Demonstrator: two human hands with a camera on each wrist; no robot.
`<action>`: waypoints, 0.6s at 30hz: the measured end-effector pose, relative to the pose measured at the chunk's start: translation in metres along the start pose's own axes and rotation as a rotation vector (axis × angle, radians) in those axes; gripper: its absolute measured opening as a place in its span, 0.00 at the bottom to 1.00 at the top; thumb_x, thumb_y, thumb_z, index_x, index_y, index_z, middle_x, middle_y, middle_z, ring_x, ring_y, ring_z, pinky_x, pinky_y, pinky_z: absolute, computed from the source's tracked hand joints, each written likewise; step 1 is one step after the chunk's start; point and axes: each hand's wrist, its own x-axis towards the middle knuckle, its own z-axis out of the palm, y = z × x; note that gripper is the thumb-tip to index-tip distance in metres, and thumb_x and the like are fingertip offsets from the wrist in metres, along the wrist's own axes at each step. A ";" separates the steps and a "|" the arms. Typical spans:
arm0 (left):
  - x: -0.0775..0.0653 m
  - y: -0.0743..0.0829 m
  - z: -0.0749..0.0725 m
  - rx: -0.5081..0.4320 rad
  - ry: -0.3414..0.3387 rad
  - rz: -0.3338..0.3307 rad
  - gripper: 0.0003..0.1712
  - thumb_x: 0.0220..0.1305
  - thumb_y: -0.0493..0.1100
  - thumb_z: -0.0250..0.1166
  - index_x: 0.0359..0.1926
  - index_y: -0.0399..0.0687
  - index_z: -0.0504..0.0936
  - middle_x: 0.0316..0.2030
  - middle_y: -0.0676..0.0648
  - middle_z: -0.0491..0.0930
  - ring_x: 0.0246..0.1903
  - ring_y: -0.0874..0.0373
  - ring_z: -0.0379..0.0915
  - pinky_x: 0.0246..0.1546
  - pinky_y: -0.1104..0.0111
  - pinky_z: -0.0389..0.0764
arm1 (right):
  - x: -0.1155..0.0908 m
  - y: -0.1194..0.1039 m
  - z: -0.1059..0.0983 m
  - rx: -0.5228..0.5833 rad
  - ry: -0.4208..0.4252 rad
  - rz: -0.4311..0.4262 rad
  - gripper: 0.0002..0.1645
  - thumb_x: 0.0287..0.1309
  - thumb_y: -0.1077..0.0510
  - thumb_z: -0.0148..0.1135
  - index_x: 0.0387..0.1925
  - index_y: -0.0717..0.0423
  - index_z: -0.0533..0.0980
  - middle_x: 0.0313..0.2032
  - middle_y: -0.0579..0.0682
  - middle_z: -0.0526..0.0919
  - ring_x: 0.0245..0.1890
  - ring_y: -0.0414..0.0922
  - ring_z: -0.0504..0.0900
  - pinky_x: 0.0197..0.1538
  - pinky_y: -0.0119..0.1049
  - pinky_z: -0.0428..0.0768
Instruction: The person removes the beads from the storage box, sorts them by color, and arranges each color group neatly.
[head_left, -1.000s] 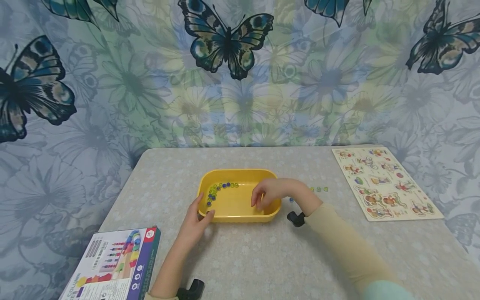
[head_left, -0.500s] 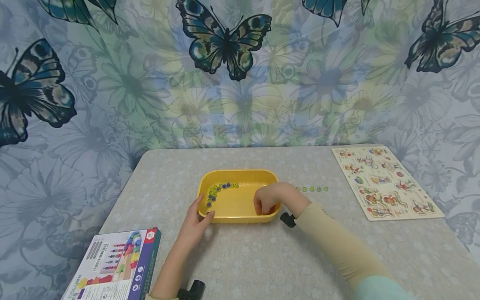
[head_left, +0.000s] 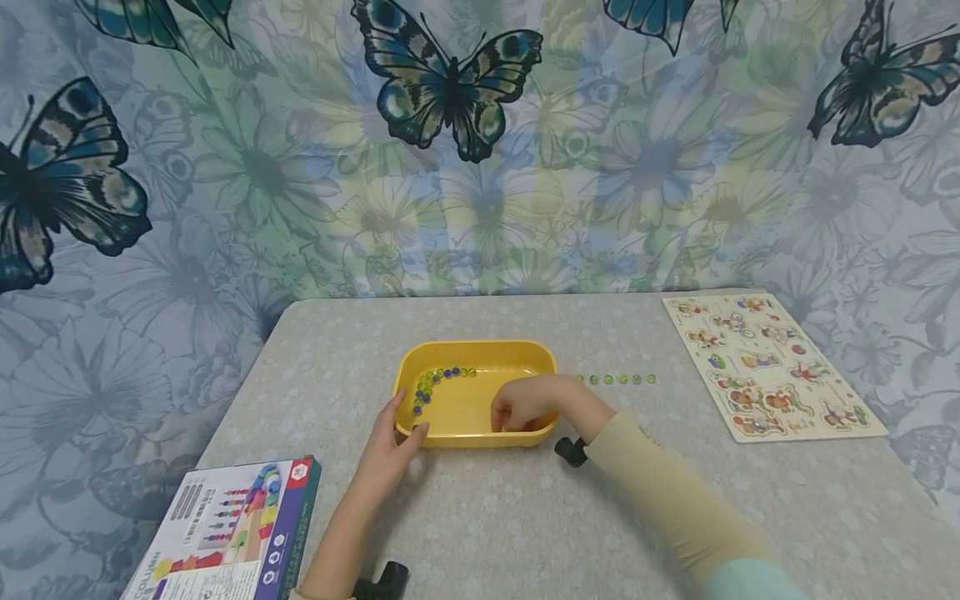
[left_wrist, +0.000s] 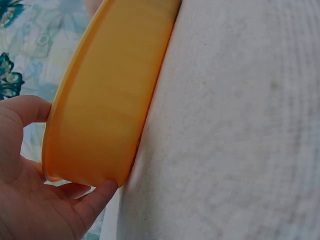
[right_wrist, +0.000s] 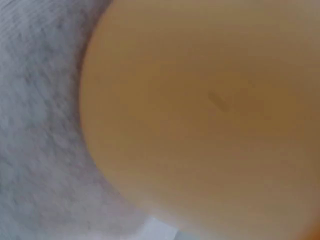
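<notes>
Steadying, head view: your left grip (head_left: 388,442) holds the near-left corner of the yellow tray (head_left: 465,404) on the counter (head_left: 480,517), probably against sliding.
Right grip (head_left: 528,402), head view: fingers curled down inside the tray's right end; whether they pinch anything, I cannot tell.
Beads (head_left: 426,387), head view: round, glossy, green and blue, curving along the tray's left; a green row (head_left: 622,379) lies outside, rightward.
Left wrist: your fingers brace its smooth, plastic-looking wall.
Right wrist: blurred orange curve (right_wrist: 190,125), no fingers visible.

Tray (head_left: 457,408) middle free, right end unclear
</notes>
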 end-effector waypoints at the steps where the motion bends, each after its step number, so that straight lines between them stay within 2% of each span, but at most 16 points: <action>1: 0.000 0.000 0.000 -0.001 0.000 0.000 0.42 0.65 0.50 0.58 0.73 0.51 0.45 0.71 0.39 0.44 0.69 0.41 0.43 0.62 0.50 0.60 | 0.001 0.000 0.001 0.016 0.008 -0.016 0.13 0.54 0.67 0.56 0.33 0.46 0.80 0.25 0.43 0.76 0.20 0.38 0.70 0.26 0.28 0.71; 11: -0.001 0.001 0.000 0.009 -0.002 0.000 0.42 0.66 0.50 0.57 0.73 0.50 0.44 0.71 0.38 0.44 0.68 0.40 0.43 0.63 0.49 0.60 | 0.015 -0.011 0.010 0.062 0.077 -0.105 0.15 0.55 0.66 0.53 0.38 0.49 0.81 0.20 0.44 0.72 0.17 0.38 0.67 0.25 0.28 0.68; 18: 0.001 0.000 0.001 0.008 0.009 0.001 0.42 0.65 0.49 0.58 0.73 0.49 0.45 0.71 0.39 0.45 0.69 0.41 0.42 0.63 0.50 0.59 | 0.029 -0.032 0.017 0.025 0.141 -0.112 0.11 0.55 0.64 0.57 0.38 0.51 0.81 0.32 0.40 0.80 0.26 0.38 0.73 0.34 0.29 0.74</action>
